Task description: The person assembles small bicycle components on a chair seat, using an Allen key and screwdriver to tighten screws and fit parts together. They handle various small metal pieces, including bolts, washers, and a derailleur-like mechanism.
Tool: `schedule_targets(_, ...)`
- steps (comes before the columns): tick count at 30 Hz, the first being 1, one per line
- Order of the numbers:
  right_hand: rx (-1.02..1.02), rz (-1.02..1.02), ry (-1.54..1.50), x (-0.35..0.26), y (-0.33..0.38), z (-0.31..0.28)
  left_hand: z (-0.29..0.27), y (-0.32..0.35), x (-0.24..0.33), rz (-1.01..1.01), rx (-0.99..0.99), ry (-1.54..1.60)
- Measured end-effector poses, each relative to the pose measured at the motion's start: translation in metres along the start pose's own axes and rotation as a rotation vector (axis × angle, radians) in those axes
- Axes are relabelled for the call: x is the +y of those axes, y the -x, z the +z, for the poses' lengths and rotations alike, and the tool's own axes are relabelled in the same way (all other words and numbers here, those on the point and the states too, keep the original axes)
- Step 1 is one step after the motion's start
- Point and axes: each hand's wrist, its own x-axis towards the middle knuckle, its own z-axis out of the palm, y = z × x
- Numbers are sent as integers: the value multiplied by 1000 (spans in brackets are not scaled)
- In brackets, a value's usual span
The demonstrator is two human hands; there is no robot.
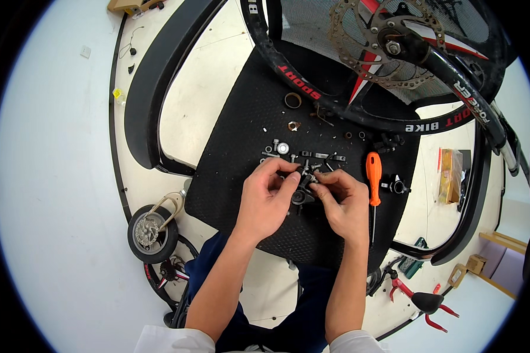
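Note:
My left hand (pixel 268 197) and my right hand (pixel 343 203) meet over a black rubber mat (pixel 235 176). Together they grip a small black metal brake part (pixel 303 187) between the fingertips. Just beyond the fingers lies a row of small bolts, washers and black fittings (pixel 303 154). A screwdriver with an orange handle (pixel 373 170) lies right of my right hand, tip pointing toward me. A brass-coloured ring (pixel 292 100) and a nut (pixel 294 125) sit farther up the mat.
A black bicycle wheel with a perforated brake disc (pixel 388 44) leans over the far end of the mat. A small wheel with a disc (pixel 152 233) lies at lower left. Red-handled pliers (pixel 421 303) rest at lower right, a yellow packet (pixel 450 175) on the right.

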Motion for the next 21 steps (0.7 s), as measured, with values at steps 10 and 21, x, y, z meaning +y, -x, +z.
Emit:
schedule_targets(10, -77, 29, -28, -4, -4, -8, -7, 2, 17, 116, -22, -24)
schedule_targets(21, -83, 71, -202, -12, 1, -1, -30, 8, 27, 199, -46, -318)
